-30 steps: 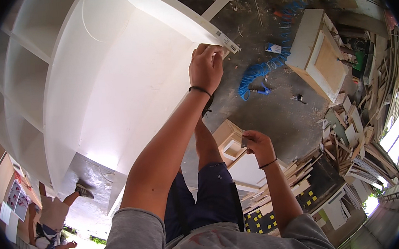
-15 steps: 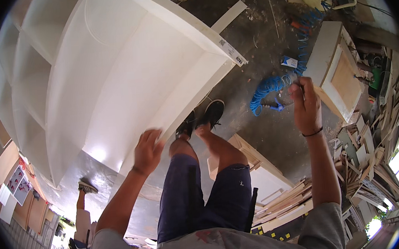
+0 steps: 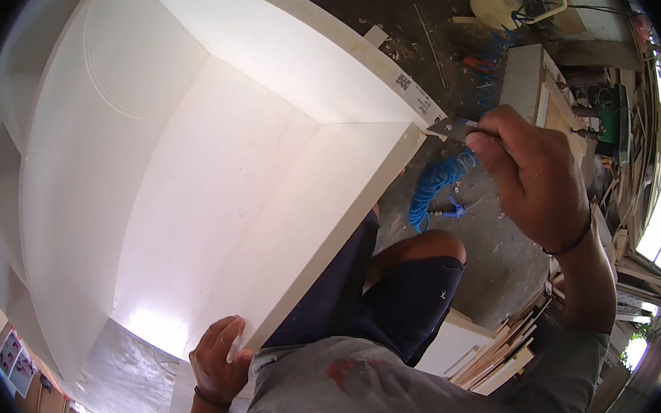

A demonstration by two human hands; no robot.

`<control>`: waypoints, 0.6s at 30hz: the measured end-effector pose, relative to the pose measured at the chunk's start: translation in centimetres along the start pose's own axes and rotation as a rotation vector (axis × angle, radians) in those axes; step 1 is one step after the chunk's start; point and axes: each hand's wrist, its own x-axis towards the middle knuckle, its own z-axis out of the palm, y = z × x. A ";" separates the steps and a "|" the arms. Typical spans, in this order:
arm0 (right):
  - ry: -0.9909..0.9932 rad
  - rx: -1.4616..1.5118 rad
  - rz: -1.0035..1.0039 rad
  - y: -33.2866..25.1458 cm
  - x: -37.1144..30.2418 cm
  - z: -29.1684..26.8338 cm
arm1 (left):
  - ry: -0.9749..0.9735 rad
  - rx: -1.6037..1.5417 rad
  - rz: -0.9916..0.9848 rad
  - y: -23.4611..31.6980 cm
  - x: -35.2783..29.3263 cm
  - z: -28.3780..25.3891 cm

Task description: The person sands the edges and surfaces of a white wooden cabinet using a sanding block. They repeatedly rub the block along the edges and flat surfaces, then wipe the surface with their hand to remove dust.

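- Reaching to the far right corner of a large white cabinet (image 3: 308, 216), the right hand (image 3: 536, 177) is closed, with a pointed grey metal blade (image 3: 449, 128) gripped between thumb and fingers.
- The blade's tip is held right at that corner, where two of the cabinet's panels meet; whether contact is made cannot be told.
- The left hand (image 3: 222, 361) is placed by the near end of the cabinet's closest panel, with its fingers bent; something small and whitish is seen beside the thumb, but whether it is gripped cannot be told.
- The cabinet is set with its open side up, in front of and to the left of the body, and its near panel is held close against the grey shirt (image 3: 308, 397).
- Beyond the corner, a coiled blue hose (image 3: 433, 193) is seen lying on the floor (image 3: 480, 252).
- Wood offcuts (image 3: 637, 207) are piled at the right.
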 end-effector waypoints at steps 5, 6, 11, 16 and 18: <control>-0.028 -0.185 -0.009 -2.5 -0.1 2.0 | -0.104 -0.103 0.006 -1.5 0.0 0.5; -0.048 -0.229 -0.019 -2.7 -0.1 2.5 | -0.126 -0.111 0.007 -1.9 -0.1 0.6; -0.138 -0.468 0.015 -4.2 0.0 3.5 | -0.198 -0.127 -0.002 -2.2 -0.2 0.7; -0.069 -0.862 -0.012 -3.3 1.5 2.3 | -0.223 -0.151 0.013 -3.1 -0.3 0.8; -0.014 -0.842 -0.065 -3.6 1.4 2.7 | -0.219 -0.146 0.023 -3.2 -0.1 0.9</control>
